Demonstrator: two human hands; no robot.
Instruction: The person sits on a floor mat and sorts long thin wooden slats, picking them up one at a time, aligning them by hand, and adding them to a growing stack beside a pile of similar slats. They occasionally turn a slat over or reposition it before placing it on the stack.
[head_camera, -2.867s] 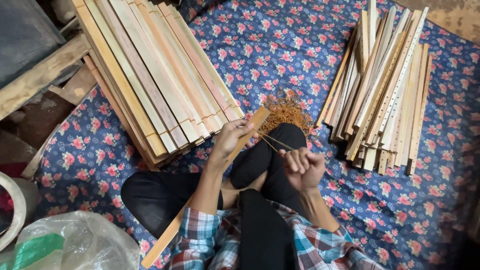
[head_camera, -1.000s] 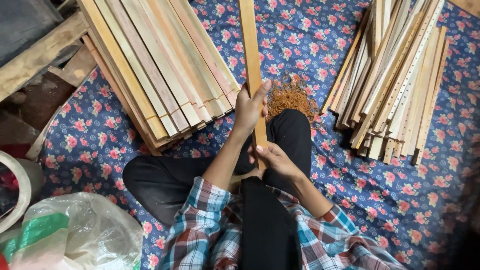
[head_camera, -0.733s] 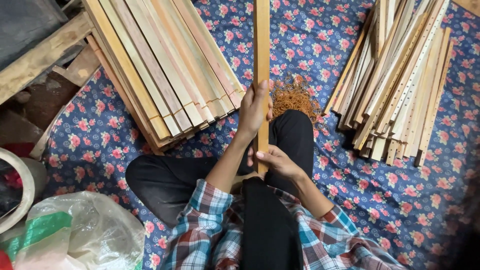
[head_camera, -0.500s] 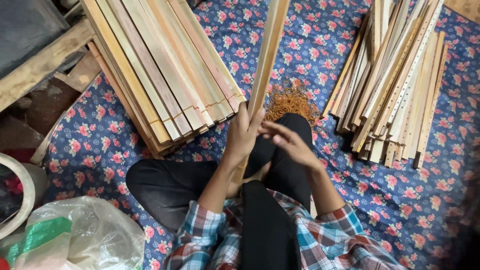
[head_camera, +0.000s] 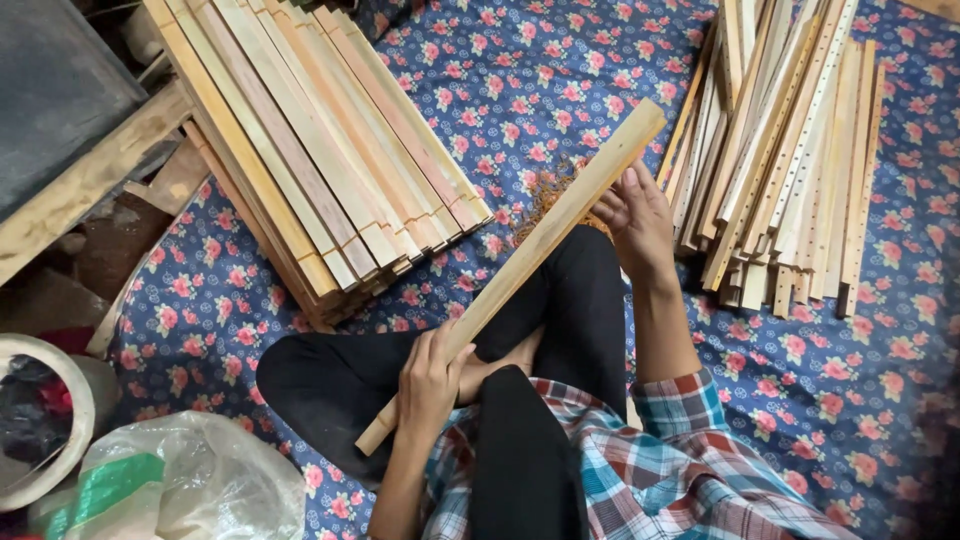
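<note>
I sit cross-legged on a blue floral cloth (head_camera: 520, 70). A long pale wooden slat (head_camera: 530, 255) lies slanted across my lap, one end near my left knee, the other end pointing up right. My left hand (head_camera: 432, 380) grips the slat near its lower end. My right hand (head_camera: 637, 220) is cupped with fingers apart against the slat's upper end, touching its edge. A small heap of orange-brown shavings (head_camera: 555, 195) lies on the cloth just behind the slat.
A neat stack of long wooden slats (head_camera: 320, 150) lies at the left. A looser pile of slats, some drilled with holes, (head_camera: 790, 150) lies at the right. A clear plastic bag (head_camera: 190, 490) and a white bucket (head_camera: 40, 430) sit at bottom left, beside wooden boards (head_camera: 80, 185).
The slat, held upright in front of me before, has tilted down to the right across my lap. My left hand slid to its lower end and my right hand moved out to its upper end.
</note>
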